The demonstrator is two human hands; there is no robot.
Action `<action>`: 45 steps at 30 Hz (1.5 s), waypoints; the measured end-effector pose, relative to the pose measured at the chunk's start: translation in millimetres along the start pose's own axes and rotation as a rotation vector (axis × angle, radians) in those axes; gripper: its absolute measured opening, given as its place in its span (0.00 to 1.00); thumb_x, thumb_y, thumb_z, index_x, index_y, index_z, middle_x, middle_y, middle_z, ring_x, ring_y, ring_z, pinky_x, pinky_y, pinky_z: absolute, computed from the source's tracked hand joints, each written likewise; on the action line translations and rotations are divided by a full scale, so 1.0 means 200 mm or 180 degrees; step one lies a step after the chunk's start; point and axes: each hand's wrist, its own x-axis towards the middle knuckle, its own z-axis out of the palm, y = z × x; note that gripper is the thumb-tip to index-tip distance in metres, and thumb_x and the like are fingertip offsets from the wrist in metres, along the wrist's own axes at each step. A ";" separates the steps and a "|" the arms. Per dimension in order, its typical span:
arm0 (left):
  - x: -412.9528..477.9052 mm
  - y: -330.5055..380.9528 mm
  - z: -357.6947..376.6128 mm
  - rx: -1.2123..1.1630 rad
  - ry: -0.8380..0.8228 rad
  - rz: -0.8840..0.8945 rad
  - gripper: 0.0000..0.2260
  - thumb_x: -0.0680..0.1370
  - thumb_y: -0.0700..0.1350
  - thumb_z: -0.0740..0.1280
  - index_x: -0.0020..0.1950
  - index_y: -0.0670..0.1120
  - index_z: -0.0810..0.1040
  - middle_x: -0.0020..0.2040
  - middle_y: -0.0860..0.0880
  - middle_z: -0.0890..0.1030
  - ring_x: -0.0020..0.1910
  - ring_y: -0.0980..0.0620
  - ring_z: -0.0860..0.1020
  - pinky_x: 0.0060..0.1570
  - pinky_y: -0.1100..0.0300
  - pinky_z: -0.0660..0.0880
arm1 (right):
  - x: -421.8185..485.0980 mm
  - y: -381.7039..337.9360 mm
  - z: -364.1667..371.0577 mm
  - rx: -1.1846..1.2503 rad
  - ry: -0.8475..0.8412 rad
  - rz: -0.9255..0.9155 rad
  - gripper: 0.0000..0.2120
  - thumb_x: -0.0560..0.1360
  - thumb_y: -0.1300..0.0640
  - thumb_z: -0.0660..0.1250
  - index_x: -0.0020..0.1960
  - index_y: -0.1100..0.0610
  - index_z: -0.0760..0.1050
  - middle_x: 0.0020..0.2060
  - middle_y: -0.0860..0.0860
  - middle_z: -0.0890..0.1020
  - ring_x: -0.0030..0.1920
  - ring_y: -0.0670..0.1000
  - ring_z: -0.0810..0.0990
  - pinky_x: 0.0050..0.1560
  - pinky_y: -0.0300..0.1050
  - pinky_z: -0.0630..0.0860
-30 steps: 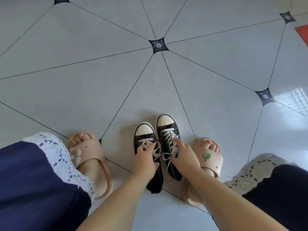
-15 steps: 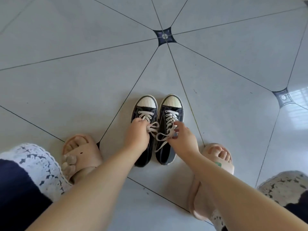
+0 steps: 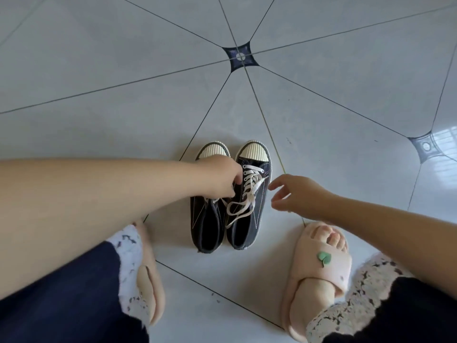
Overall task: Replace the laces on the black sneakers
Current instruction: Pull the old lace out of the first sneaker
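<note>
Set on the tiled floor (image 3: 321,115), between two pink slippers (image 3: 331,268): black sneakers (image 3: 247,226), side by side and touching along their inner edges. Long axes running straight away from the body, ribbed toe caps far, heel openings near. Directly ahead of both arms, so reachable from either side.

Left hand (image 3: 220,177) nearer: reaching in across the left-side shoe, covering its lacing, fingers curled downward at the seam between the pair. Whether pinching a lace there or only pressing, cannot tell; fingertips hidden.

Right hand (image 3: 294,194) just beside the outer edge of the right-side shoe, not touching, fingers loosely bent and spread, holding nothing.

White laces (image 3: 248,191) of that shoe threaded through the eyelets, loops slack over the tongue. Likely next: taking hold of a loose loop, best approached from the right.
</note>
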 end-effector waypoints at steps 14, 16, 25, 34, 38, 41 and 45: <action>0.10 -0.02 0.28 -0.1512 0.0742 0.0184 0.07 0.71 0.45 0.71 0.38 0.53 0.74 0.36 0.59 0.74 0.36 0.63 0.70 0.40 0.66 0.66 | 0.04 0.04 0.27 0.1002 0.0495 -0.0162 0.09 0.75 0.50 0.64 0.39 0.54 0.76 0.34 0.48 0.83 0.38 0.48 0.80 0.42 0.44 0.76; 0.11 -0.02 0.28 -0.1509 0.0800 0.0257 0.06 0.71 0.44 0.71 0.38 0.52 0.76 0.35 0.59 0.74 0.35 0.63 0.70 0.40 0.65 0.66 | 0.03 0.06 0.25 0.1399 0.0566 -0.0112 0.09 0.76 0.52 0.63 0.38 0.51 0.76 0.36 0.48 0.84 0.41 0.48 0.82 0.41 0.42 0.78; 0.11 -0.04 0.32 -0.1940 0.0998 0.0246 0.03 0.71 0.44 0.72 0.44 0.49 0.82 0.34 0.61 0.77 0.34 0.65 0.74 0.41 0.68 0.71 | 0.01 0.04 0.19 0.1627 0.0380 -0.0416 0.07 0.74 0.53 0.65 0.40 0.53 0.79 0.42 0.54 0.82 0.43 0.51 0.78 0.55 0.56 0.73; 0.09 -0.03 0.32 -0.1822 0.1138 0.0295 0.04 0.71 0.42 0.69 0.38 0.50 0.83 0.35 0.53 0.80 0.34 0.55 0.76 0.41 0.56 0.74 | -0.03 0.01 0.09 0.2061 -0.0016 -0.0680 0.08 0.74 0.59 0.66 0.37 0.56 0.77 0.43 0.55 0.84 0.45 0.48 0.80 0.49 0.41 0.74; 0.10 -0.05 0.30 -0.1902 0.1122 -0.0001 0.08 0.72 0.43 0.68 0.35 0.54 0.81 0.31 0.59 0.80 0.34 0.61 0.76 0.35 0.71 0.68 | -0.08 -0.01 -0.08 0.3430 0.0120 -0.0865 0.08 0.63 0.59 0.62 0.26 0.54 0.74 0.35 0.55 0.84 0.40 0.53 0.82 0.41 0.38 0.77; 0.10 -0.04 0.29 -0.1956 0.1091 -0.0051 0.09 0.72 0.43 0.68 0.34 0.54 0.79 0.27 0.60 0.77 0.30 0.62 0.73 0.34 0.75 0.66 | -0.12 -0.04 -0.20 0.3970 0.0369 -0.1127 0.04 0.55 0.56 0.65 0.24 0.54 0.71 0.30 0.53 0.82 0.37 0.53 0.81 0.40 0.38 0.76; 0.10 -0.06 0.29 -0.1851 0.1109 -0.0069 0.06 0.72 0.41 0.68 0.36 0.48 0.82 0.29 0.59 0.77 0.29 0.62 0.74 0.35 0.77 0.66 | -0.16 -0.08 -0.33 0.4301 0.0704 -0.1381 0.05 0.57 0.54 0.61 0.23 0.54 0.71 0.26 0.49 0.77 0.34 0.50 0.79 0.39 0.38 0.74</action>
